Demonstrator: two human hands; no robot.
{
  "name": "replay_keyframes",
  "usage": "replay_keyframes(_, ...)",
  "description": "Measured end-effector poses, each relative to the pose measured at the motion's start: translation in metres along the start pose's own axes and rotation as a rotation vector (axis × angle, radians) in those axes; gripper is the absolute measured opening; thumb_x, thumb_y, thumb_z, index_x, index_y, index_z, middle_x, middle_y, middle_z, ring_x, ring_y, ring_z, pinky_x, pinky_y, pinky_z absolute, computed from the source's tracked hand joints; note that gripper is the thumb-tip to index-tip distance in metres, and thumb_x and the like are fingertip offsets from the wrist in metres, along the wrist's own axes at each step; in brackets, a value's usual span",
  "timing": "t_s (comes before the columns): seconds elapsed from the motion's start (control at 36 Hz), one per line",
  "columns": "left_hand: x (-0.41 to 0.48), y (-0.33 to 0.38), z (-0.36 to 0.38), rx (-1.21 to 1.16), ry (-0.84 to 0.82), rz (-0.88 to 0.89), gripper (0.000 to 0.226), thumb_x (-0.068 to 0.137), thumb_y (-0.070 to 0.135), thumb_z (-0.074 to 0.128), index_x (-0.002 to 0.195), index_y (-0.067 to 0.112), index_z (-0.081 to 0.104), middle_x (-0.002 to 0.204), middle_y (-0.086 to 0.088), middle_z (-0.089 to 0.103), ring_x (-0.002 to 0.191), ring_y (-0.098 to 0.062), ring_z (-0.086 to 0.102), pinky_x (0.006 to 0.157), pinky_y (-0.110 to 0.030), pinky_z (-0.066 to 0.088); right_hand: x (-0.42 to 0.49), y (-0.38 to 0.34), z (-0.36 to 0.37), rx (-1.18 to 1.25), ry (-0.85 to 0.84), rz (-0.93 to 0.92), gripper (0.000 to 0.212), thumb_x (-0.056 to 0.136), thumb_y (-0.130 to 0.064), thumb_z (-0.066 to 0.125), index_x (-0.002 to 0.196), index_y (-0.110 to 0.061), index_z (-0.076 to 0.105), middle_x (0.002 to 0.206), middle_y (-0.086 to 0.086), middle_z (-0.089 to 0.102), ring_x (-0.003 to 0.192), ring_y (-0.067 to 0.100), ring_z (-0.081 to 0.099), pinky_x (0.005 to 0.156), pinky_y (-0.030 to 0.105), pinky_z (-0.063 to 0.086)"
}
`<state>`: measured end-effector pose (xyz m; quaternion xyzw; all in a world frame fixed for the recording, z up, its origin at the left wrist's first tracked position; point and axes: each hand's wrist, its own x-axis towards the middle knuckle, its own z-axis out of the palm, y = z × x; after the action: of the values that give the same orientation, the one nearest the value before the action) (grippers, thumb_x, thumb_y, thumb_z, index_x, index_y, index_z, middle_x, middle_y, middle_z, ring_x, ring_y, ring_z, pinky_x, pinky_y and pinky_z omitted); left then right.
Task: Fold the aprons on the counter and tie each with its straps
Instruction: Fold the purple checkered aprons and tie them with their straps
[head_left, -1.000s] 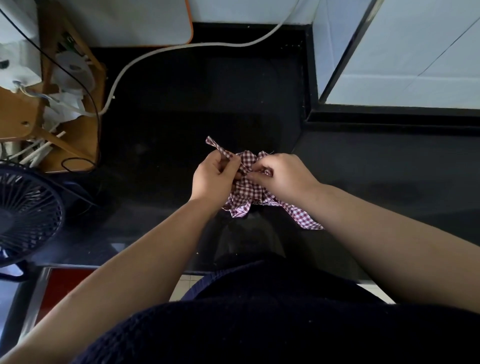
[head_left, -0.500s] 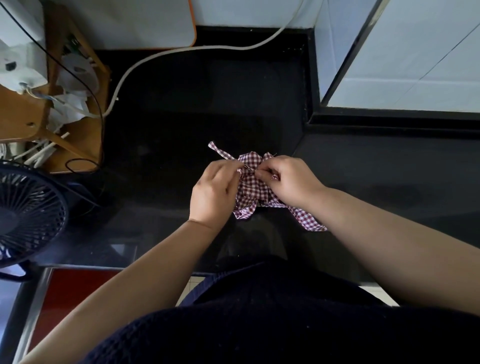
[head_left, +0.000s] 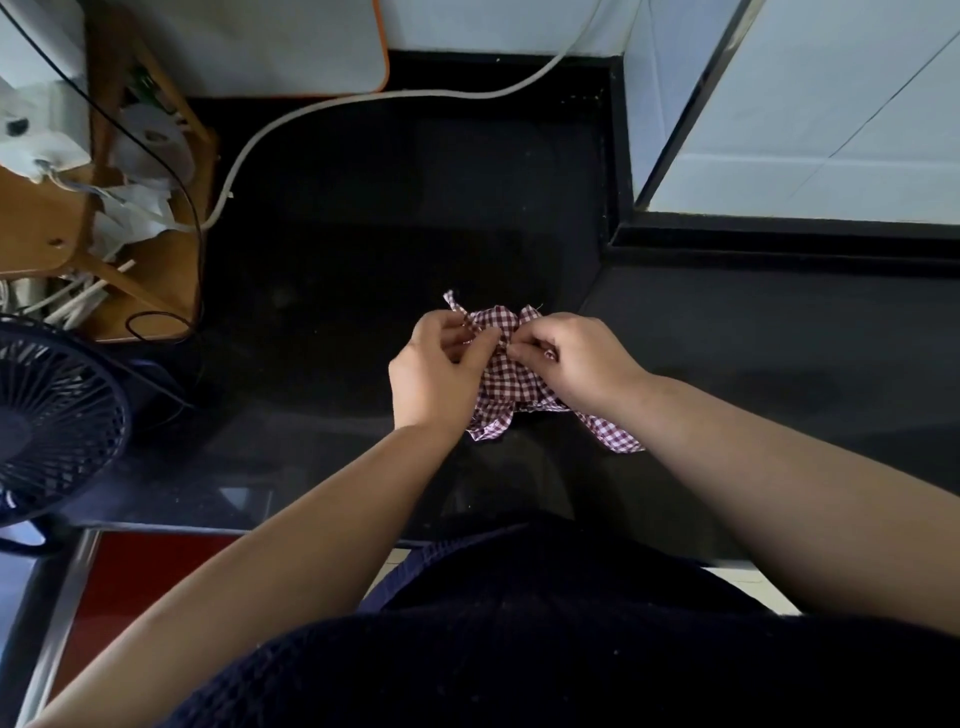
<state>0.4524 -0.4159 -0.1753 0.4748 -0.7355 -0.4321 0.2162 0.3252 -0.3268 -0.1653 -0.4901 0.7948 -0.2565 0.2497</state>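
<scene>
A small bundled red-and-white checked apron (head_left: 506, 384) lies on the black counter (head_left: 395, 260) in front of me. My left hand (head_left: 434, 374) pinches a strap at the bundle's top left, and a strap end (head_left: 451, 301) sticks out beyond its fingers. My right hand (head_left: 576, 358) pinches the strap at the bundle's top right, fingertips almost meeting the left hand's. Another strap end (head_left: 615, 439) trails out under my right wrist. The knot itself is hidden between my fingers.
A dark fan (head_left: 52, 421) stands at the left counter edge. Behind it is a wooden rack (head_left: 150, 270) with white items and cables. A white cable (head_left: 363, 101) curves across the back. A raised black ledge (head_left: 779, 244) and tiled wall bound the right.
Both hands have stayed on the bundle, with the fingertips drawing closer together over its top. The left hand's fingers have shifted slightly along the strap.
</scene>
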Motion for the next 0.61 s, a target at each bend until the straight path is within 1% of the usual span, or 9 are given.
replay_keyframes(0.06, 0.000, 0.004, 0.003, -0.061, 0.024, -0.069, 0.029, 0.085, 0.032, 0.072, 0.108, 0.019, 0.060, 0.092, 0.013, 0.064, 0.080, 0.005, 0.060, 0.064, 0.000, 0.042, 0.001, -0.001, 0.000, -0.019, 0.003, -0.004, 0.022, 0.093, -0.029, 0.058, 0.103, -0.013, 0.069, 0.095, 0.000, 0.063, 0.085, 0.010, 0.055, 0.063, 0.006, 0.033)
replay_keyframes(0.11, 0.000, 0.006, 0.002, -0.070, -0.007, -0.039, 0.021, 0.085, 0.029, 0.072, 0.102, 0.023, 0.062, 0.089, 0.015, 0.065, 0.082, 0.006, 0.061, 0.067, -0.001, 0.044, 0.001, -0.002, -0.001, -0.030, 0.004, -0.001, 0.022, 0.093, -0.030, 0.058, 0.104, -0.013, 0.069, 0.092, -0.002, 0.061, 0.083, 0.008, 0.053, 0.062, 0.003, 0.031)
replay_keyframes(0.19, -0.001, 0.005, 0.001, -0.066, -0.060, 0.036, 0.019, 0.086, 0.024, 0.071, 0.105, 0.022, 0.065, 0.085, 0.021, 0.063, 0.082, 0.009, 0.060, 0.073, -0.004, 0.047, 0.001, -0.002, -0.002, -0.018, -0.003, 0.009, 0.023, 0.093, -0.029, 0.059, 0.105, -0.013, 0.069, 0.093, -0.003, 0.062, 0.088, 0.011, 0.057, 0.064, 0.007, 0.032)
replay_keyframes(0.25, -0.001, 0.005, 0.001, -0.095, -0.088, 0.022, 0.018, 0.087, 0.022, 0.069, 0.105, 0.020, 0.067, 0.086, 0.020, 0.064, 0.083, 0.007, 0.061, 0.076, -0.008, 0.049, 0.001, -0.003, -0.005, 0.006, -0.025, 0.029, 0.023, 0.092, -0.029, 0.061, 0.109, -0.014, 0.069, 0.103, 0.000, 0.067, 0.097, 0.014, 0.060, 0.072, 0.014, 0.035)
replay_keyframes(0.31, -0.001, 0.006, 0.002, -0.160, -0.149, -0.003, 0.016, 0.089, 0.021, 0.066, 0.104, 0.019, 0.069, 0.089, 0.016, 0.068, 0.084, 0.005, 0.063, 0.075, -0.011, 0.050, 0.002, -0.005, -0.009, 0.003, -0.069, 0.047, 0.025, 0.091, -0.026, 0.062, 0.113, -0.015, 0.068, 0.110, 0.001, 0.067, 0.103, 0.015, 0.060, 0.076, 0.016, 0.035)
replay_keyframes(0.42, 0.001, 0.010, 0.002, -0.226, -0.289, 0.003, 0.013, 0.094, 0.023, 0.059, 0.096, 0.034, 0.065, 0.095, 0.011, 0.070, 0.093, -0.006, 0.065, 0.085, -0.025, 0.052, 0.004, -0.003, -0.016, -0.030, -0.098, 0.053, 0.029, 0.091, -0.018, 0.062, 0.120, -0.013, 0.064, 0.113, 0.002, 0.065, 0.107, 0.018, 0.058, 0.073, 0.012, 0.029)
replay_keyframes(0.47, 0.003, 0.013, 0.000, -0.287, -0.348, -0.012, 0.013, 0.097, 0.020, 0.054, 0.098, 0.030, 0.062, 0.096, 0.010, 0.070, 0.095, -0.006, 0.065, 0.087, -0.025, 0.051, 0.003, -0.003, -0.018, -0.016, -0.072, 0.060, 0.030, 0.091, -0.016, 0.061, 0.122, -0.013, 0.062, 0.113, 0.002, 0.064, 0.109, 0.018, 0.057, 0.075, 0.011, 0.030)
replay_keyframes(0.56, 0.006, 0.017, -0.003, -0.343, -0.420, -0.077, 0.013, 0.099, 0.017, 0.050, 0.097, 0.027, 0.058, 0.088, 0.012, 0.071, 0.089, -0.003, 0.066, 0.080, -0.020, 0.051, 0.000, 0.000, -0.017, 0.054, 0.022, 0.079, 0.028, 0.092, -0.015, 0.059, 0.120, -0.011, 0.056, 0.101, -0.001, 0.057, 0.099, 0.017, 0.057, 0.075, 0.018, 0.035)
replay_keyframes(0.61, 0.007, 0.015, -0.004, -0.295, -0.407, -0.075, 0.013, 0.100, 0.019, 0.049, 0.094, 0.028, 0.057, 0.086, 0.013, 0.070, 0.089, -0.003, 0.066, 0.081, -0.022, 0.050, -0.002, 0.001, -0.017, 0.114, 0.118, 0.119, 0.032, 0.092, -0.017, 0.060, 0.121, -0.009, 0.051, 0.106, -0.001, 0.054, 0.098, 0.013, 0.054, 0.076, 0.019, 0.036)
